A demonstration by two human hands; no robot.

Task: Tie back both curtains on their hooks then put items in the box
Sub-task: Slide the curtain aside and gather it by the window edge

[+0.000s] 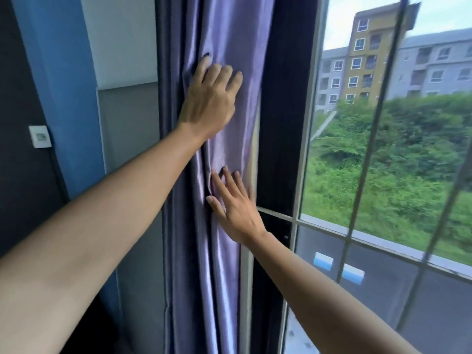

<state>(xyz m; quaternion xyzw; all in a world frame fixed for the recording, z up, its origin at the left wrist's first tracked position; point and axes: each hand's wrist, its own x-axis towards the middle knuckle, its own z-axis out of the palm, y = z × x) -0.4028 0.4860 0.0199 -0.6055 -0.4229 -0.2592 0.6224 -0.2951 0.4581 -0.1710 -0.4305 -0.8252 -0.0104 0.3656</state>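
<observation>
1. Pressing against the gathered purple curtain (224, 123), both hands lie flat on the satin; neither grip is closed round anything, the fingers of each being straight and loosely spread over the folds.

2. The left hand (209, 100) sits higher on the bunch, its fingertips pointing up and slightly right, close to a small dark spot (206, 54) on the cloth (whether that is a hook, a button or a mark, I cannot tell).

3. The right hand (235, 208) rests lower, its fingers (217, 180) reaching up and left into a deep fold, with the thumb on the left edge of that fold.

4. The curtain hangs as a tall, narrow column, its long axis vertical, between the grey-and-blue wall (63, 98) on the left and the window frame (310, 123) on the right. It is drawn well off the glass.

5. The relation that matters: the bunch runs straight up and down between the two hands, one above the other, so the next move probably calls for gathering it sideways toward the wall, where a hook would likeliest be. No tie-back band or hook is plainly visible.

6. The left hand is nearer that wall side; the right is nearer the window. The box and its items are out of view.
</observation>
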